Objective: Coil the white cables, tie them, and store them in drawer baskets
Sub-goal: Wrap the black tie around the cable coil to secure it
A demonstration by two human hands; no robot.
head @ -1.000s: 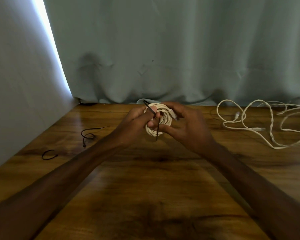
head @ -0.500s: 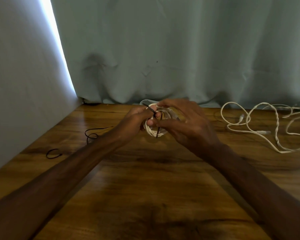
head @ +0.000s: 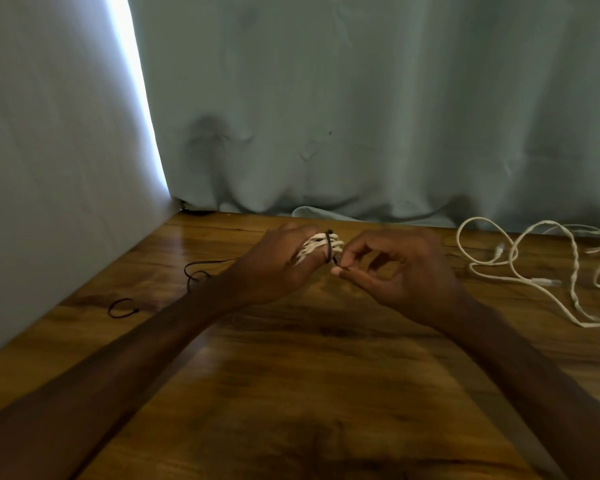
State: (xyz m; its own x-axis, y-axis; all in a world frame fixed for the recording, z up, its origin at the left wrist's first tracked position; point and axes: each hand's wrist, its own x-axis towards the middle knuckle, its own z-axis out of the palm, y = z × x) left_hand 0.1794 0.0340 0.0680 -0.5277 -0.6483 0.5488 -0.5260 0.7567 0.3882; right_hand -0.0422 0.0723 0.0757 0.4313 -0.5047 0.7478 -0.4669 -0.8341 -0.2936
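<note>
My left hand (head: 278,261) grips the coiled white cable (head: 321,244) over the far middle of the worktop (head: 326,375). A black tie (head: 329,245) is looped round the coil. My right hand (head: 395,271) pinches the tie's free end between thumb and forefinger, just right of the coil. A loose white cable (head: 534,268) lies uncoiled on the worktop at the right. A small black loop (head: 122,308) lies at the left, near the wall.

Dim scene; bright daylight strip at curtain gap (head: 137,91) upper left; soft glare on table (head: 291,358); slight blur.
</note>
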